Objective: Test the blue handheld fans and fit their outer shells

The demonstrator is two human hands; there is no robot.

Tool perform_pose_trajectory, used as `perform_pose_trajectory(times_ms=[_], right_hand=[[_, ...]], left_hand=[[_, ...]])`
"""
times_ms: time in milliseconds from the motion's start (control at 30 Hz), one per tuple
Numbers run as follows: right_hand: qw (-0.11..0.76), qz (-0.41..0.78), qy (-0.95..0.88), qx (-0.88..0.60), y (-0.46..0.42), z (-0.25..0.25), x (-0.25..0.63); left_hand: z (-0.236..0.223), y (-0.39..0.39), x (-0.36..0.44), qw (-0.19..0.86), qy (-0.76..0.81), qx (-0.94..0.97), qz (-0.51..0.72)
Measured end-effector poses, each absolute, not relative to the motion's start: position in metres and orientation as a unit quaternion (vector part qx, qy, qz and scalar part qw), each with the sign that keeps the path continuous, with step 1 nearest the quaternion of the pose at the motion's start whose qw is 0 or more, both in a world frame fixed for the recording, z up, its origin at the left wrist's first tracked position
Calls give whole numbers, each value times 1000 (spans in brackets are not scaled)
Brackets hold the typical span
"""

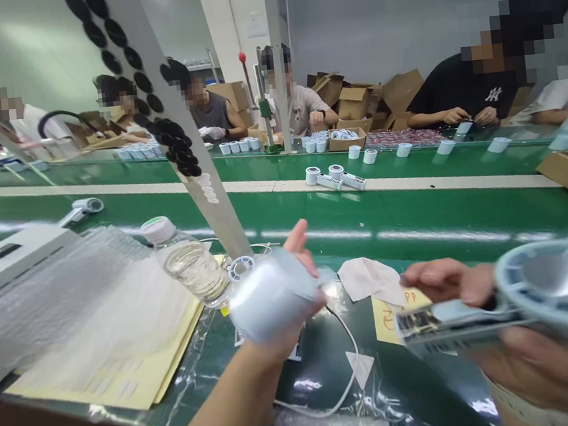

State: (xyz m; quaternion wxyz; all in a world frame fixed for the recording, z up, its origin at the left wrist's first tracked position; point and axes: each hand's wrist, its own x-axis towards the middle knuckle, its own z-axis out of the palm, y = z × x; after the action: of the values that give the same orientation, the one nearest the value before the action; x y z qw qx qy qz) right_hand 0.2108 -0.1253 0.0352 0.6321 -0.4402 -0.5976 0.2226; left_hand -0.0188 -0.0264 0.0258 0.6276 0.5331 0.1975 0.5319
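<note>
My left hand (303, 265), blurred by motion, is closed around a smooth light-blue cup-shaped housing (272, 298) over the near table. At least one finger points upward beyond it. At the right, my right hand (535, 373) grips a device with a round light-blue head (509, 285) and a flat handle (456, 334). Fingers show along the handle's far side, and what looks like circuitry is exposed at its end. Behind the left hand stands another ring-shaped light-blue part (242, 267), partly hidden. A white cable (352, 367) runs across the table below.
A tilted clear bottle (193, 268) stands by a slanted post (200, 181). Bubble wrap (100, 291) covers yellow sheets (172, 358) at left. Tissue (371, 278) and a yellow note (387, 317) lie between my hands. Finished-looking devices (328, 180) rest on the green belt (414, 207); several co-workers sit opposite.
</note>
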Motion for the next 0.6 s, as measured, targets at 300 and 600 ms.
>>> perform_pose_trajectory(times_ms=[300,600], right_hand=[[586,425,-397,-564,-105,18,196],[604,506,-383,-482,-99,-4,168]], left_hand=[[20,-38,-2,752,269,438,412],[18,-52,9,780,309,420,345]])
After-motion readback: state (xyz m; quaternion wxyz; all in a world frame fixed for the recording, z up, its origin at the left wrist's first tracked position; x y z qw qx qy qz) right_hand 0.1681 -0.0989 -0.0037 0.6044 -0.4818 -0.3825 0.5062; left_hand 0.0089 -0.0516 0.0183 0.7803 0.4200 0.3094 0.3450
